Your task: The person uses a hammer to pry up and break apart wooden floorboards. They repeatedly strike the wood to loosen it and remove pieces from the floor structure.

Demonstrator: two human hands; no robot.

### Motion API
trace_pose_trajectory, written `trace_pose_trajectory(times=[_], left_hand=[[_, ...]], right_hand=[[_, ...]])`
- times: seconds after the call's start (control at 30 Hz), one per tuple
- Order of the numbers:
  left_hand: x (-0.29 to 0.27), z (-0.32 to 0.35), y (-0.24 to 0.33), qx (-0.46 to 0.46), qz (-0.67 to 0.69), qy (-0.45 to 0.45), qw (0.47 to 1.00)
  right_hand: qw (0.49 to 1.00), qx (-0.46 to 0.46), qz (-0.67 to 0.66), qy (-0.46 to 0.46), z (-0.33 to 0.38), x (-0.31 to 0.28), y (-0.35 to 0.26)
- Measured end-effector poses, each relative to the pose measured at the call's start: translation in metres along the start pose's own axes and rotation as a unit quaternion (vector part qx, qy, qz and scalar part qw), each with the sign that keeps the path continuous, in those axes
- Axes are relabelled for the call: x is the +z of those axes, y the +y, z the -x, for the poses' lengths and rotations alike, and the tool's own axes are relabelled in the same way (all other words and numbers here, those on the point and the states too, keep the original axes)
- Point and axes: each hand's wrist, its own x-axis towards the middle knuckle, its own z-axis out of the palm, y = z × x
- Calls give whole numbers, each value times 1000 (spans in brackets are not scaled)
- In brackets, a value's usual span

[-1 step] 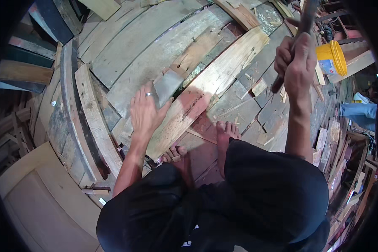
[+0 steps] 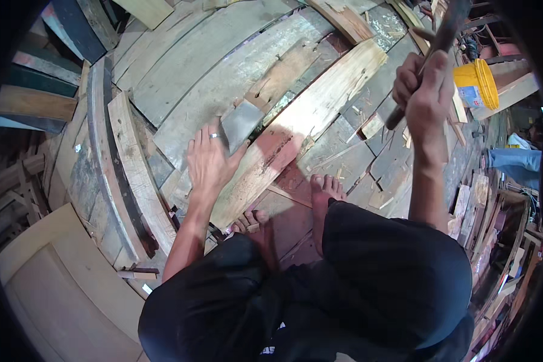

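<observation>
Nothing moved, left hand fingers against grey wedge, possibly metal

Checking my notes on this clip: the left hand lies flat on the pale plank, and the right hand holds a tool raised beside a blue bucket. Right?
Not quite: the bucket is yellow, not blue, as the head view shows. The rest holds: the left hand lies flat on the pale plank, and the right hand holds the tool raised.

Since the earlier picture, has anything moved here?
Nothing visibly changed. The left hand still presses flat on the pale plank beside the grey metal blade, and the right hand still holds the dark tool handle raised. Both bare feet stay put.
</observation>
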Motion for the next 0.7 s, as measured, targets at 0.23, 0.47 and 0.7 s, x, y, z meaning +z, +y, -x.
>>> trace_pose_trajectory(times=[0.23, 0.47, 0.7], left_hand=[[-4, 3, 0, -12, 16, 6, 1000], [-15, 11, -8, -39, 21, 46, 998], [-11, 21, 0, 31, 49, 39, 998]], right_hand=[[954, 173, 231, -84, 41, 7, 96], [984, 168, 9, -64, 42, -13, 10], [993, -76, -86, 28, 31, -6, -18]])
